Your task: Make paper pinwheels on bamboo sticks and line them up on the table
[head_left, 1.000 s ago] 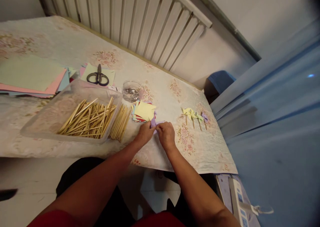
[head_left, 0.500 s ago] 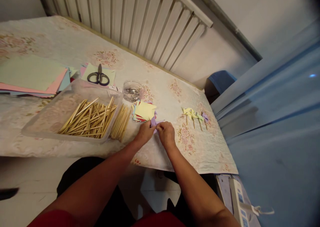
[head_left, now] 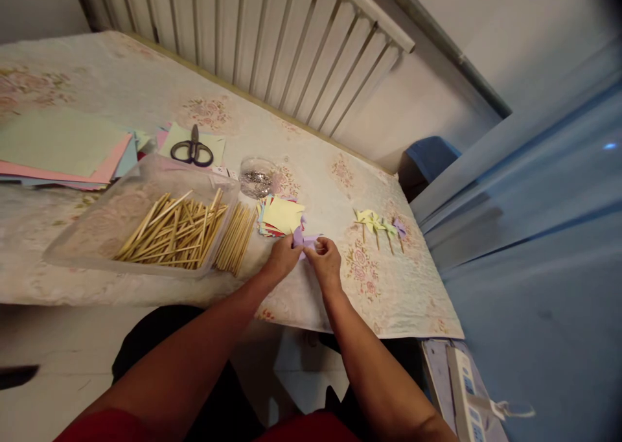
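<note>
A folded piece of purple paper is between my two hands, close to the table's front edge. My left hand pinches its left side. My right hand has its thumb and index finger at the paper's right part, and the fingertips partly hide it. Just behind the paper lies a stack of cut paper squares, yellow on top. To the left of my left hand is a row of thin wooden sticks. Several finished paper pinwheels on sticks lie to the right, in yellow, green and purple.
A clear plastic tub of sticks stands at the left. Behind it, black-handled scissors lie on paper, beside a pile of large coloured sheets. A round clear dish holds small metal pieces. A blue curtain hangs at the right.
My right hand's thumb and index finger have spread a little apart, so more of the purple paper shows between the hands. My left hand stays in place.
</note>
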Available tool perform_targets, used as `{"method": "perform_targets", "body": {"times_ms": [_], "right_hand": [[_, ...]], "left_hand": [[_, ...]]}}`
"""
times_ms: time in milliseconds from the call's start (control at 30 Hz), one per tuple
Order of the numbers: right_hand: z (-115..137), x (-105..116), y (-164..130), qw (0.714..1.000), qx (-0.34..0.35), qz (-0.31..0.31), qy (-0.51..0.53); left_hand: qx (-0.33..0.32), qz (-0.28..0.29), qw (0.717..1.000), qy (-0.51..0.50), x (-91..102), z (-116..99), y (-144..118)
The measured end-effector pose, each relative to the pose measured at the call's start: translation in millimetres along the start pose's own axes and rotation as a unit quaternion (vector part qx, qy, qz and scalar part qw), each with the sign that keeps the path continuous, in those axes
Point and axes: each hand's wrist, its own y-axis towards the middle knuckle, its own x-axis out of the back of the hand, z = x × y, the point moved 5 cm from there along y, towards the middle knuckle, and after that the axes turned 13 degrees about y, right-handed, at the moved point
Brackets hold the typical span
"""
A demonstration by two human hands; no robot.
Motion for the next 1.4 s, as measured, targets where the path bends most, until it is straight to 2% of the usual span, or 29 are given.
{"method": "perform_targets", "body": {"times_ms": [100, 200, 567, 767, 967, 1167, 1400], "right_hand": [[-10.6, -6.5, 0.0, 0.991, -0.064, 0.068, 0.099], [-13.0, -12.3, -2.4, 0.974, -0.090, 0.127, 0.167], [-12.0, -13.3, -3.5, 0.958, -0.109, 0.138, 0.227], [-14.1, -13.6, -4.4, 0.954, -0.135, 0.153, 0.221], [-14.2, -14.1, -4.1, 0.943, -0.148, 0.161, 0.252], [-12.4, -15.7, -4.7, 0.920, -0.172, 0.200, 0.288], [-7.9, -12.7, -5.4, 0.922, -0.172, 0.199, 0.283]], "left_hand": [[-0.005, 0.000, 1.000, -0.027, -3.9, 4.7, 1.8], [-0.014, 0.006, 0.999, -0.045, -7.6, 8.2, 3.2], [-0.013, 0.000, 0.995, -0.101, -9.1, 10.3, 3.9], [-0.014, 0.030, 0.992, -0.120, -9.4, 6.9, 2.6], [-0.007, 0.036, 0.989, -0.143, -7.2, 3.1, 0.4], [0.004, 0.124, 0.954, -0.274, -12.0, -2.6, -1.6], [0.007, 0.198, 0.930, -0.310, -8.5, -7.2, -5.9]]}}
